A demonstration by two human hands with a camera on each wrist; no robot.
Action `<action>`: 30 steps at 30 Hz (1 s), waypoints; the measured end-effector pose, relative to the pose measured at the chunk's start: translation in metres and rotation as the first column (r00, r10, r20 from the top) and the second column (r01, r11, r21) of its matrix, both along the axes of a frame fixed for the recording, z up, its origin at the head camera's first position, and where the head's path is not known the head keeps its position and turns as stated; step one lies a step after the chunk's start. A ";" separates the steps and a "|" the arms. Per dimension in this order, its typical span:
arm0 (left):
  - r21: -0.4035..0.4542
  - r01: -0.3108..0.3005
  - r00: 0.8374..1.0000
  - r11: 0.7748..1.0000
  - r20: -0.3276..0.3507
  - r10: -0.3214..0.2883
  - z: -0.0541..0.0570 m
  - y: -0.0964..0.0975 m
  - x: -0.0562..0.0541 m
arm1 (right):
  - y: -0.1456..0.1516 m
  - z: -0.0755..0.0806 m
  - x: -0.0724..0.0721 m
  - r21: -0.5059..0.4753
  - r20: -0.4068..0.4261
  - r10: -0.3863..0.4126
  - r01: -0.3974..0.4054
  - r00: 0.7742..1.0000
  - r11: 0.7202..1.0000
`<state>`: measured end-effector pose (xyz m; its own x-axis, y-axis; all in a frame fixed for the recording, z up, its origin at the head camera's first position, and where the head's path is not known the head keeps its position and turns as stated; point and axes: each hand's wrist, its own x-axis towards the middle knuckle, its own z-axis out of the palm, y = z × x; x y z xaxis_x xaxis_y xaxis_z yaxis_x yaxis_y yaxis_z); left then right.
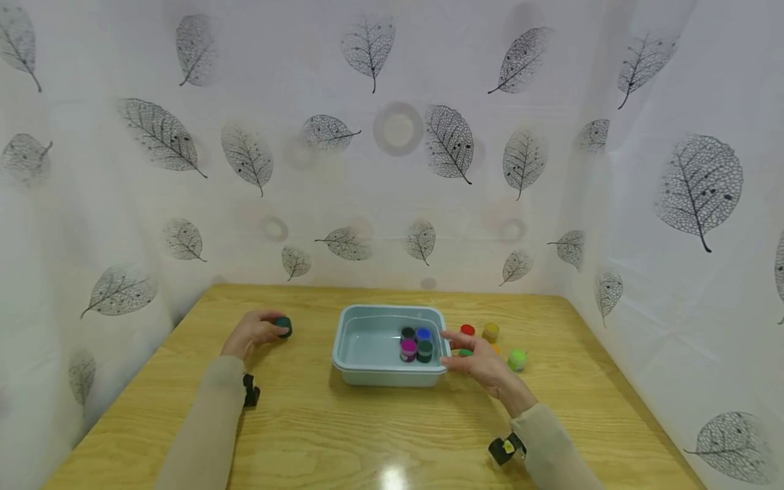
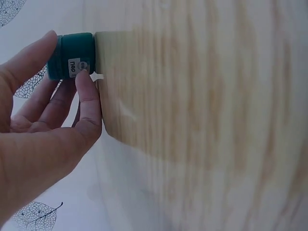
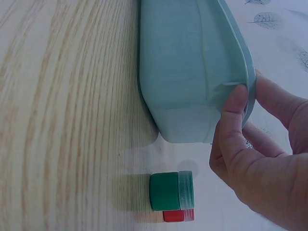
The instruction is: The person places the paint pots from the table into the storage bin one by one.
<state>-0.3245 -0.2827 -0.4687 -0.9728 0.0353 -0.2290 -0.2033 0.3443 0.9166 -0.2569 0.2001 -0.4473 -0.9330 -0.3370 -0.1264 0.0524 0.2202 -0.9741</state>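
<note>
In the head view my left hand (image 1: 251, 332) is at the table's left side, holding a dark teal paint jar (image 1: 284, 327) between thumb and fingers. The left wrist view shows that jar (image 2: 77, 50), with a small white label, close against the wooden surface. My right hand (image 1: 484, 367) grips the right end of a pale blue plastic basin (image 1: 388, 378), fingers and thumb at its rim (image 3: 248, 62). Inside the basin's right part stand several jars, among them a magenta jar (image 1: 408, 350), a blue jar (image 1: 423, 335) and a dark green jar (image 1: 425, 351).
Right of the basin, partly behind my right hand, stand a red jar (image 1: 467, 330), a yellow jar (image 1: 491, 332), a light green jar (image 1: 517, 360), a green jar (image 3: 166, 191) and an orange one. A leaf-patterned curtain (image 1: 392, 190) surrounds the wooden table (image 1: 343, 435).
</note>
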 end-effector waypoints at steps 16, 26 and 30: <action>0.094 -0.032 0.999 0.995 -0.026 0.034 0.009 0.018 0.004 | -0.001 -0.001 -0.001 0.009 0.005 -0.016 0.016 1.000 1.000; 0.133 -0.009 0.996 0.991 -0.083 0.021 0.019 0.031 0.003 | -0.002 0.002 -0.001 0.030 0.012 -0.045 0.045 0.999 0.999; 0.113 -0.014 0.994 0.994 -0.102 0.026 0.024 0.036 0.005 | -0.003 0.002 -0.001 0.026 0.016 -0.043 0.043 0.999 0.999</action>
